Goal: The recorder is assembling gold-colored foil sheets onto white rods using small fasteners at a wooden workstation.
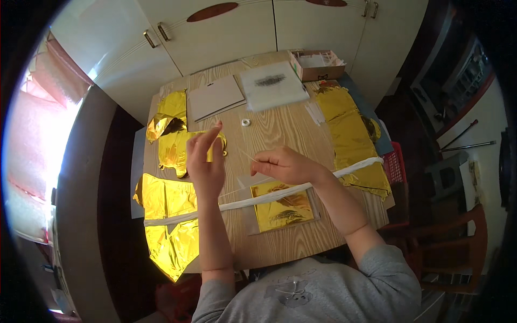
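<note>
My right hand (283, 164) is closed in a pinch on a thin pale string (245, 154), whose fine line runs up and left from the fingertips. To its left my left hand (205, 161) is raised, fingers stretched and apart; I cannot tell whether the string touches them. Below both hands a long white bundle of strands (242, 203) stretches across the table. Under the bundle lies folded gold foil (285, 212) in a clear bag (316, 211). A flat gold foil balloon (169, 245) is at the near left, partly beneath the bundle.
More gold foil balloons lie at the left (173, 151) and right (350, 129) of the wooden table (269, 134). Behind are a grey board (218, 97), a stack of clear bags (274, 94) and an open box (320, 70). A small white roll (246, 123) sits mid-table.
</note>
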